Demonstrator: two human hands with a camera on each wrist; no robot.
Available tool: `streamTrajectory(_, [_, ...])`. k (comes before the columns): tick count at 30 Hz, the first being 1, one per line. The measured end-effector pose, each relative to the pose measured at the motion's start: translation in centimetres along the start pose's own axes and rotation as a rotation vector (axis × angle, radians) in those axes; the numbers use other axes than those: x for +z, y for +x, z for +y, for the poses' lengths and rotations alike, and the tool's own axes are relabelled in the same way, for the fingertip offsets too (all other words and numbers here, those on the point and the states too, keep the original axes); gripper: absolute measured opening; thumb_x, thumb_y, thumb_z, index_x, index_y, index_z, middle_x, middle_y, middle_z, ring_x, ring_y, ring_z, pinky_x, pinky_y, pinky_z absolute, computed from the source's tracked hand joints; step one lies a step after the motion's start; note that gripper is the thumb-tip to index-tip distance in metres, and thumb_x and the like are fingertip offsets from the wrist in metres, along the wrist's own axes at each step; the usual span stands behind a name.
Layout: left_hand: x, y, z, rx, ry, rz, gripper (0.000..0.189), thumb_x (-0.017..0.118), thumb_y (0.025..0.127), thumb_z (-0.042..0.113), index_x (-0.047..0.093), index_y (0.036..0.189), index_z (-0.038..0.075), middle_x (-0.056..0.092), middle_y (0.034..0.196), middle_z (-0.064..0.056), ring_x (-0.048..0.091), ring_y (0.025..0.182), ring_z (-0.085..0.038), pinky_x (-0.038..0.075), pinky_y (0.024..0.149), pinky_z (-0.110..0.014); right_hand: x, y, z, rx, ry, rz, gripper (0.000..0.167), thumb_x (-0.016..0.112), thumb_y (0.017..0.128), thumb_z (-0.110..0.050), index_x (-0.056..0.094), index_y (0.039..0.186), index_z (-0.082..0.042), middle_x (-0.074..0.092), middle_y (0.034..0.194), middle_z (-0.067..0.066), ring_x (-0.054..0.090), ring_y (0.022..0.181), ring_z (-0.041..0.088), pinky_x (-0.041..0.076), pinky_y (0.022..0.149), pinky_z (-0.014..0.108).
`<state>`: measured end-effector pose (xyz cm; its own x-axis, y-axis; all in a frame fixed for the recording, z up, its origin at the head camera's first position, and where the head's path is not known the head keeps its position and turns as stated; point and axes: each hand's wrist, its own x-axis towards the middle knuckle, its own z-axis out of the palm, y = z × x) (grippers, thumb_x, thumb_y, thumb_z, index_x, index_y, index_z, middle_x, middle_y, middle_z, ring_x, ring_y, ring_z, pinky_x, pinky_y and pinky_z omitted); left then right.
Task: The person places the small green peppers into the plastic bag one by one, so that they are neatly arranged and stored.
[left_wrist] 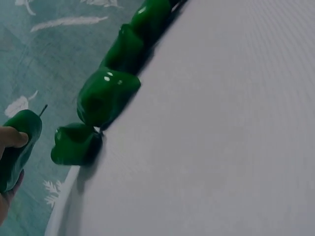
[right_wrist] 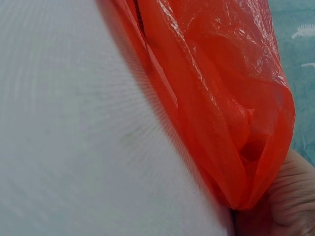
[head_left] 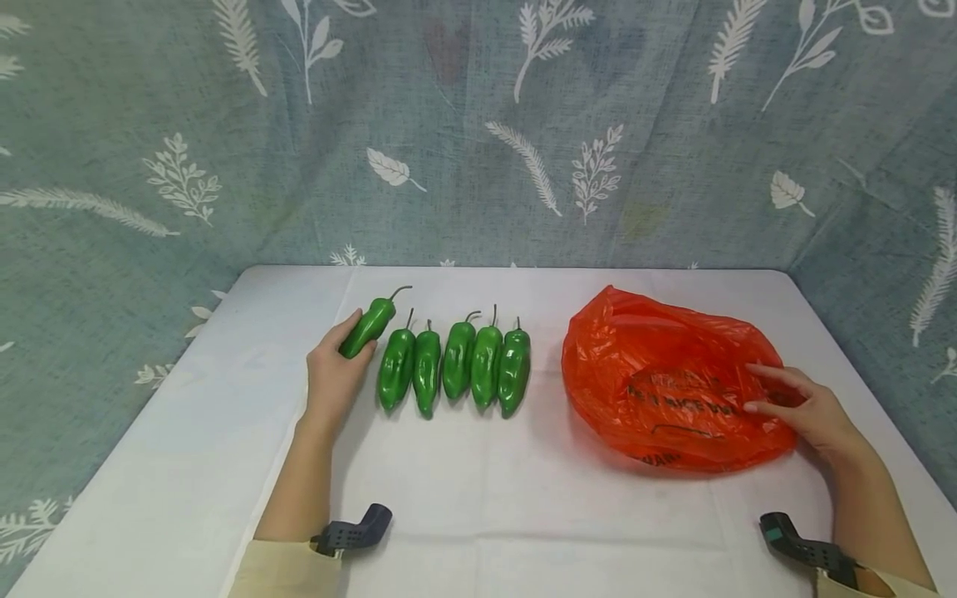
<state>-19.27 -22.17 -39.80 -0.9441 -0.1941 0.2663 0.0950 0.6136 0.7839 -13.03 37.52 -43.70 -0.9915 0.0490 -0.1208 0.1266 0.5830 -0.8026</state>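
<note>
My left hand (head_left: 334,374) holds a glossy green pepper (head_left: 369,326) between thumb and fingers, its thin stem pointing up and right. The same pepper (left_wrist: 22,142) shows at the left edge of the left wrist view, with the thumb across it. Just right of that hand, several more green peppers (head_left: 426,370) lie side by side in a row, stems away from me. My right hand (head_left: 818,415) grips the right side of a crumpled red plastic bag (head_left: 673,349), thumb and fingers around a fold. Part of this hand is hidden behind the bag (right_wrist: 221,123) in the right wrist view.
A white cloth (head_left: 583,531) covers the table. Behind and at both sides hangs a grey-green curtain (head_left: 449,183) with white leaf prints. Dark camera mounts are worn on the left wrist (head_left: 355,531) and the right wrist (head_left: 811,552).
</note>
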Motion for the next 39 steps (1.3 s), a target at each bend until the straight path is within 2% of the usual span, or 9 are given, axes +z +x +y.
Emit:
streamTrajectory(5, [0.3, 0.5, 1.1, 0.054, -0.030, -0.003, 0.052, 0.064, 0.088, 0.009, 0.049, 0.138, 0.010, 0.050, 0.138, -0.015, 0.049, 0.125, -0.032, 0.043, 0.099, -0.045, -0.1, 0.0, 0.0, 0.017, -0.004, -0.009, 0.069, 0.067, 0.087, -0.034, 0.036, 0.146, -0.017, 0.024, 0.143, 0.029, 0.025, 0.123, 0.049, 0.048, 0.069, 0.009])
streamTrajectory(12, [1.5, 0.9, 3.1, 0.091, -0.050, -0.028, 0.053, 0.063, 0.088, 0.009, 0.048, 0.139, 0.010, 0.051, 0.138, -0.014, 0.051, 0.123, -0.031, 0.045, 0.098, -0.043, 0.0, -0.1, 0.0, 0.012, -0.004, -0.008, 0.070, 0.067, 0.087, -0.035, 0.036, 0.147, -0.016, 0.025, 0.143, 0.027, 0.025, 0.123, 0.047, 0.046, 0.070, 0.009])
streamTrajectory(18, [2.7, 1.3, 4.9, 0.153, -0.087, -0.066, 0.052, 0.064, 0.088, 0.008, 0.049, 0.138, 0.010, 0.052, 0.136, -0.013, 0.054, 0.117, -0.029, 0.048, 0.093, -0.043, 0.0, -0.1, -0.2, 0.023, 0.006, -0.008, 0.070, 0.067, 0.087, -0.035, 0.036, 0.146, -0.017, 0.025, 0.142, 0.028, 0.025, 0.123, 0.049, 0.048, 0.069, 0.010])
streamTrajectory(24, [3.5, 1.7, 7.1, 0.232, -0.103, -0.072, 0.052, 0.066, 0.088, 0.008, 0.050, 0.137, 0.011, 0.054, 0.134, -0.011, 0.056, 0.115, -0.028, 0.050, 0.090, -0.042, 0.0, 0.0, -0.2, 0.012, 0.009, -0.012, 0.068, 0.066, 0.088, -0.034, 0.038, 0.146, -0.014, 0.026, 0.142, 0.027, 0.026, 0.122, 0.047, 0.048, 0.069, 0.010])
streamTrajectory(28, [3.8, 1.9, 8.4, 0.285, -0.108, -0.082, 0.051, 0.066, 0.087, 0.007, 0.051, 0.136, 0.008, 0.055, 0.133, -0.013, 0.056, 0.115, -0.028, 0.050, 0.090, -0.041, 0.0, 0.0, -0.1, 0.005, 0.012, -0.010, 0.066, 0.066, 0.088, -0.033, 0.039, 0.145, -0.015, 0.027, 0.140, 0.026, 0.028, 0.119, 0.044, 0.049, 0.070, 0.011])
streamTrajectory(33, [4.2, 1.9, 10.1, 0.360, -0.109, -0.086, 0.051, 0.066, 0.086, 0.004, 0.051, 0.135, 0.004, 0.055, 0.132, -0.016, 0.055, 0.117, -0.030, 0.050, 0.091, -0.042, 0.1, -0.1, -0.1, -0.019, 0.000, 0.008, 0.065, 0.067, 0.087, -0.034, 0.041, 0.144, -0.017, 0.030, 0.136, 0.020, 0.034, 0.113, 0.025, 0.050, 0.072, 0.012])
streamTrajectory(36, [4.6, 2.0, 11.4, 0.405, -0.116, -0.105, 0.051, 0.067, 0.086, 0.003, 0.051, 0.135, 0.003, 0.054, 0.132, -0.017, 0.054, 0.119, -0.030, 0.049, 0.093, -0.042, 0.1, -0.1, -0.1, -0.021, 0.011, 0.011, 0.064, 0.067, 0.087, -0.033, 0.041, 0.144, -0.019, 0.031, 0.135, 0.018, 0.034, 0.111, 0.020, 0.050, 0.073, 0.012])
streamTrajectory(39, [5.0, 2.1, 12.6, 0.420, -0.135, -0.139, 0.052, 0.067, 0.086, 0.004, 0.051, 0.136, 0.005, 0.054, 0.133, -0.015, 0.053, 0.120, -0.029, 0.049, 0.094, -0.040, 0.1, -0.2, 0.0, -0.018, 0.034, 0.005, 0.064, 0.067, 0.087, -0.033, 0.041, 0.144, -0.021, 0.033, 0.134, 0.013, 0.034, 0.110, 0.014, 0.050, 0.073, 0.012])
